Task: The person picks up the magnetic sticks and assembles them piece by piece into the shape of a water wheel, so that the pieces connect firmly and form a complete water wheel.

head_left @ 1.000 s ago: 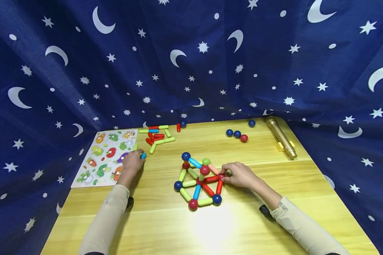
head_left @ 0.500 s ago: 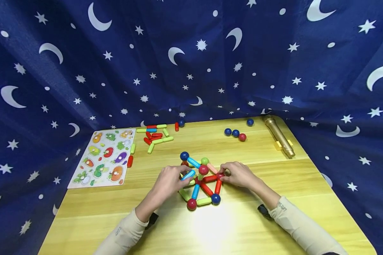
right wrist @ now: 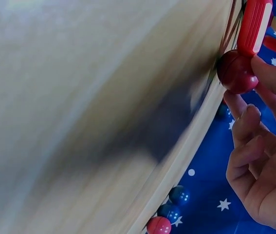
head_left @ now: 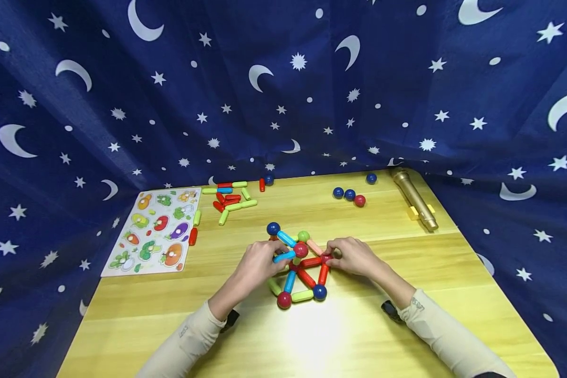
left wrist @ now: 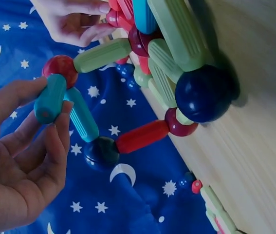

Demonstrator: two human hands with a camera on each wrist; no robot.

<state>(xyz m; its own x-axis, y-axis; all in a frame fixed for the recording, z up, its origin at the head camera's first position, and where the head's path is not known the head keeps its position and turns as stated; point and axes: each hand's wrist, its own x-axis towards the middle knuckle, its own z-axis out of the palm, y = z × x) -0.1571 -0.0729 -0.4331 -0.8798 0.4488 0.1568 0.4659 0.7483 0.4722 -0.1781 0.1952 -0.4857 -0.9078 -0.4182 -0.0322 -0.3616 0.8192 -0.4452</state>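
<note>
A structure of magnetic rods and balls stands on the wooden table, with a blue ball and a red ball at its near corners. My left hand pinches a light-blue magnetic rod between thumb and fingers. In the left wrist view, that rod's far end meets the raised red ball, where another blue rod and a green rod also join. On the structure's right side, my right hand pinches a red ball at the end of a red rod. The left hand hides some left-side pieces.
A vegetable puzzle board lies at left, with a red rod beside it. Several loose rods are scattered behind. Toward the back right are loose balls and a gold tube. A starry curtain borders the table.
My left hand has brought the blue rod from beside the puzzle board rightward to the structure, up to the raised red ball. My right hand has kept its grip on the red ball.
</note>
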